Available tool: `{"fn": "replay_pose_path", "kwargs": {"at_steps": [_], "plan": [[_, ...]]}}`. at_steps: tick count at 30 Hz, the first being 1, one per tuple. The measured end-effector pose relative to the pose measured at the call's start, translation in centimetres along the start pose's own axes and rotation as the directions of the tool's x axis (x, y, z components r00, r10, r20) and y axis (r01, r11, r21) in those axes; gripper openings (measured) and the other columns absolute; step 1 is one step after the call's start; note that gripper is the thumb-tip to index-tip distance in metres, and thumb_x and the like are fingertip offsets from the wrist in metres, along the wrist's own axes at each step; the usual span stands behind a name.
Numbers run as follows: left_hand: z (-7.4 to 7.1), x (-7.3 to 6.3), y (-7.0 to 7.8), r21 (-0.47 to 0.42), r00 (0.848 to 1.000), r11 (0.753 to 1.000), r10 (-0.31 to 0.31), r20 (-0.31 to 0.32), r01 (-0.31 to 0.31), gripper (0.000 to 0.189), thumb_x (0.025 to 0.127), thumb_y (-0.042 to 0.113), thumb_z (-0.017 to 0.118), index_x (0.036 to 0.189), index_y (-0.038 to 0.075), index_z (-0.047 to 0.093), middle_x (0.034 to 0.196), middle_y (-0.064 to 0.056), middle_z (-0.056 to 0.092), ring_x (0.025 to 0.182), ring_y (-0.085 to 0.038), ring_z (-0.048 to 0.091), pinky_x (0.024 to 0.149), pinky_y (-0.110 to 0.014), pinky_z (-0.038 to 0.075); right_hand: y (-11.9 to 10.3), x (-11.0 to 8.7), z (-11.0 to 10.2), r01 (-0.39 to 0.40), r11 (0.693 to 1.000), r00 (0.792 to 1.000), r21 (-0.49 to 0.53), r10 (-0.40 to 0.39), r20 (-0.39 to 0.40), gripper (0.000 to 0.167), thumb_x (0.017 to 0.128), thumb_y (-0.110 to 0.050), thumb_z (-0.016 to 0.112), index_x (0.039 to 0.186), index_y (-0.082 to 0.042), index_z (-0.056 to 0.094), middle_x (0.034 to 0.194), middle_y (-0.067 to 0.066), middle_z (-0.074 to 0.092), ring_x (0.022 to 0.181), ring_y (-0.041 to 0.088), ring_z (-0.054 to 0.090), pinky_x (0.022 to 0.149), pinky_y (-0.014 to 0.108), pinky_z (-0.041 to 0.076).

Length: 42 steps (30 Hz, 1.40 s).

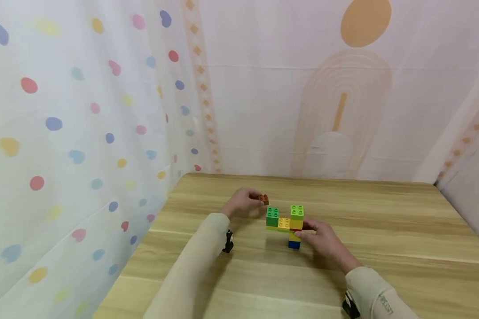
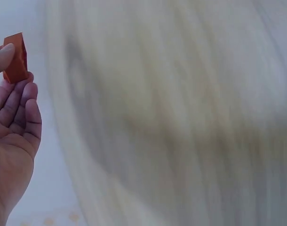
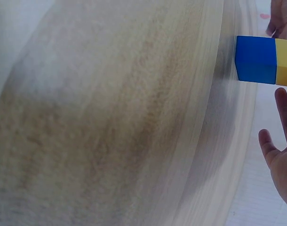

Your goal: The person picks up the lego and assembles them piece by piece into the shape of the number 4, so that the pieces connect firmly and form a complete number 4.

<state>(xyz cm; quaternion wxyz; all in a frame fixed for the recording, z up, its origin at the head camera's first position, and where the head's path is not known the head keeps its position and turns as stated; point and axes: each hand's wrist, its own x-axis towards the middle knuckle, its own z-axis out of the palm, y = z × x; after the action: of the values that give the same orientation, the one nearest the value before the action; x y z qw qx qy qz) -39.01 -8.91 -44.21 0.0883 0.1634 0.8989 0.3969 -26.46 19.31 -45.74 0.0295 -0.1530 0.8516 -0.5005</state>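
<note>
A small reddish-brown toy building brick (image 1: 264,199) is pinched between the thumb and fingers of my left hand (image 1: 241,200), towards the back of the table. The left wrist view shows this brick (image 2: 15,61) as orange, with the thumb on its face. My right hand (image 1: 323,239) grips the upright column of a brick structure (image 1: 296,224) from the right side. That column has a blue base, yellow and red layers and a lime top. A yellow brick (image 1: 284,223) and a green brick (image 1: 272,217) extend left from it. Whether the blue brick (image 3: 255,59) touches the table, I cannot tell.
The wood-grain table (image 1: 255,283) spreads beneath both hands. A dotted curtain (image 1: 76,177) hangs along the left side, and a patterned curtain (image 1: 259,124) hangs behind the table's far edge. Small black wrist devices (image 1: 228,242) are strapped near both cuffs.
</note>
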Motion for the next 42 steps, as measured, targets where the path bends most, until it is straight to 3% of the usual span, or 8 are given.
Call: {"fn": "replay_pose_path", "kwargs": {"at_steps": [8,14,19,27,32,36,39,42], "plan": [[-2.8,-1.8,1.9,-0.11,0.999,0.993,0.039,-0.029,-0.042,0.037,0.092,0.032,0.073,0.122,0.011,0.069,0.104,-0.002,0.067,0.09,-0.019,0.061,0.082,-0.045,0.051,0.6,0.5,-0.4,0.024,1.0,1.0,-0.018,-0.024,0.007,0.024,0.096,-0.026,0.068,0.116,-0.013,0.07,0.111,0.003,0.069,0.11,0.024,0.06,0.098,0.054,0.044],[-3.0,-3.7,5.3,-0.039,0.987,0.987,0.157,0.025,-0.156,0.039,0.09,0.035,0.074,0.123,0.017,0.07,0.099,-0.001,0.066,0.081,-0.02,0.06,0.068,-0.036,0.05,0.8,0.7,-0.7,0.015,1.0,1.0,-0.018,-0.015,0.006,0.031,0.096,-0.03,0.067,0.121,-0.012,0.068,0.115,0.005,0.068,0.112,0.025,0.059,0.097,0.052,0.045],[-2.6,-4.9,7.4,0.011,0.968,0.971,0.236,0.078,-0.238,0.033,0.087,0.034,0.077,0.116,0.019,0.072,0.099,0.005,0.066,0.087,-0.018,0.059,0.071,-0.031,0.05,0.8,0.8,-0.9,0.013,1.0,1.0,-0.026,-0.013,0.006,0.032,0.096,-0.03,0.067,0.122,-0.011,0.068,0.115,0.006,0.068,0.112,0.026,0.059,0.098,0.053,0.044],[-2.2,-5.6,7.9,0.047,0.954,0.956,0.284,0.096,-0.289,0.031,0.087,0.026,0.078,0.115,0.014,0.073,0.105,0.007,0.068,0.101,-0.02,0.061,0.084,-0.033,0.048,0.8,1.1,-0.6,0.032,0.999,0.999,-0.019,-0.031,0.004,0.031,0.096,-0.028,0.067,0.122,-0.01,0.068,0.113,0.005,0.069,0.111,0.025,0.06,0.097,0.053,0.045],[-2.3,-5.6,8.0,0.092,0.95,0.948,0.294,0.107,-0.303,0.032,0.087,0.025,0.078,0.116,0.012,0.073,0.11,0.005,0.069,0.104,-0.023,0.061,0.083,-0.031,0.048,0.7,1.2,-0.5,0.049,0.999,0.999,-0.022,-0.049,-0.002,0.031,0.096,-0.027,0.067,0.122,-0.009,0.068,0.112,0.006,0.069,0.109,0.025,0.061,0.095,0.052,0.046],[-2.4,-5.6,8.1,0.129,0.942,0.936,0.315,0.112,-0.329,0.032,0.086,0.022,0.078,0.116,0.01,0.072,0.111,0.001,0.069,0.104,-0.025,0.062,0.086,-0.038,0.05,0.6,1.1,-0.4,0.054,0.998,0.999,-0.019,-0.054,-0.005,0.03,0.096,-0.026,0.068,0.121,-0.009,0.068,0.111,0.006,0.069,0.108,0.025,0.061,0.095,0.051,0.046],[-2.5,-5.6,8.3,0.152,0.932,0.921,0.343,0.119,-0.358,0.031,0.086,0.019,0.078,0.115,0.008,0.072,0.11,-0.001,0.07,0.102,-0.022,0.061,0.088,-0.046,0.05,0.4,1.1,-0.4,0.059,0.998,0.998,-0.013,-0.059,-0.005,0.031,0.096,-0.025,0.068,0.121,-0.007,0.068,0.111,0.007,0.069,0.107,0.024,0.061,0.093,0.049,0.047],[-2.6,-5.6,8.5,0.178,0.925,0.909,0.356,0.133,-0.376,0.031,0.086,0.018,0.077,0.114,0.007,0.072,0.11,-0.001,0.07,0.102,-0.019,0.061,0.091,-0.044,0.05,0.4,1.0,-0.4,0.058,0.998,0.998,-0.008,-0.058,-0.004,0.031,0.096,-0.025,0.067,0.122,-0.007,0.067,0.111,0.007,0.069,0.106,0.024,0.06,0.093,0.049,0.047]]}}
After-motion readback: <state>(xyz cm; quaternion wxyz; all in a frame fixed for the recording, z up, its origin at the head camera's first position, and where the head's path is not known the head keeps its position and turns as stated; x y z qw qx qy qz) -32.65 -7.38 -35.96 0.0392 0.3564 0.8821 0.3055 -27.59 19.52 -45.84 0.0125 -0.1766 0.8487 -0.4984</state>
